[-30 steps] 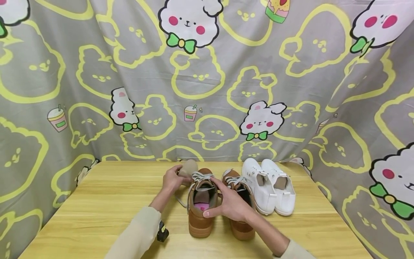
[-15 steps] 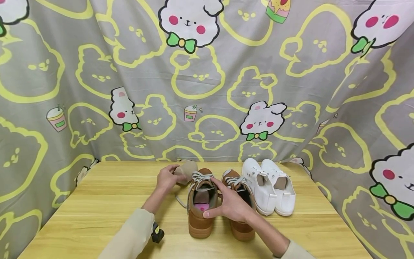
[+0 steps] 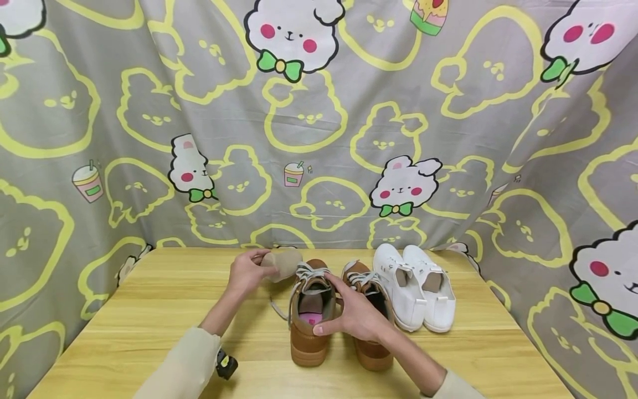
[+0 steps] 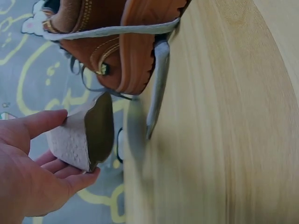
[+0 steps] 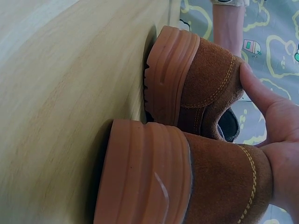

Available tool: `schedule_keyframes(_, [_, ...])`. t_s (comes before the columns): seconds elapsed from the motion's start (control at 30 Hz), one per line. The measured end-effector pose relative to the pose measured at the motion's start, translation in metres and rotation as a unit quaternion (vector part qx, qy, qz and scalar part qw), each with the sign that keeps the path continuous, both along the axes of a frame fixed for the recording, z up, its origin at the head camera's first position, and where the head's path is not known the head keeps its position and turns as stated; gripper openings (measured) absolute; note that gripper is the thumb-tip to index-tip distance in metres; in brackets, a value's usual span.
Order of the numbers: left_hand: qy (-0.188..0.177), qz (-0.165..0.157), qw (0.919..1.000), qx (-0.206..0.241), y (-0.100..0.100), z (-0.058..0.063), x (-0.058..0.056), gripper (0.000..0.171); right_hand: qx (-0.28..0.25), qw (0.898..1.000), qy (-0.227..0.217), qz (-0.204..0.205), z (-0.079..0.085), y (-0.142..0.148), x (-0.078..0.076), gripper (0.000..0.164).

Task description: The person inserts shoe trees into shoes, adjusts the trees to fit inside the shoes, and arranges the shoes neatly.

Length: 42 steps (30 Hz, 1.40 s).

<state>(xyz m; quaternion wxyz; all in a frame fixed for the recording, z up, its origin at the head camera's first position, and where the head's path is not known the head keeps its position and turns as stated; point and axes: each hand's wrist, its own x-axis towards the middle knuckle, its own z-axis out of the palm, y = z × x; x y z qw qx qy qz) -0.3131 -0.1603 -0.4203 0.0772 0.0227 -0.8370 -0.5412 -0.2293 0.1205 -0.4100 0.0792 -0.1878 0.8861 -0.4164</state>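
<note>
In the head view my left hand [image 3: 246, 271] pinches a beige moulded-pulp shoe insert [image 3: 283, 263] behind the left side of the brown shoes. The left wrist view shows the insert's [image 4: 74, 140] hollow side, with the thumb above and fingers below it. A brown lace-up shoe [image 3: 309, 348] stands heel towards me, its pink insole label visible. My right hand [image 3: 356, 313] holds this shoe, thumb at the heel collar and fingers by the laces. Under that hand is the second brown shoe [image 3: 375, 357], partly covered by it.
A pair of white shoes [image 3: 411, 310] stands close against the right brown shoe. One loose grey lace [image 3: 278, 310] trails on the wooden table [image 3: 164, 310] left of the left shoe. A patterned curtain [image 3: 319, 183] hangs behind the table.
My left hand has drawn the insert slightly left, away from the left brown shoe, and the forearm has shifted left too. The right hand and all the shoes stay still.
</note>
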Motion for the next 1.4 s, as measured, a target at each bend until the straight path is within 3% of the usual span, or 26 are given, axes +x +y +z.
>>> schedule_keyframes(0.23, [0.001, -0.017, 0.9996, -0.021, -0.013, 0.013, 0.01, 0.055, 0.002, 1.0, -0.002, 0.002, 0.0, -0.001, -0.001, 0.118])
schedule_keyframes(0.53, [-0.002, -0.039, 0.9992, -0.004, -0.021, 0.029, 0.022, 0.057, -0.002, 1.0, -0.006, 0.006, 0.001, 0.0, -0.001, 0.117])
schedule_keyframes(0.97, [0.008, -0.087, 0.9943, 0.062, -0.003, 0.054, 0.041, 0.058, 0.023, 1.0, 0.005, 0.007, 0.004, 0.0, -0.001, 0.117])
schedule_keyframes(1.4, [0.013, -0.096, 0.9936, 0.057, 0.005, 0.06, 0.051, 0.059, 0.052, 0.999, 0.004, 0.003, 0.012, 0.0, 0.0, 0.12])
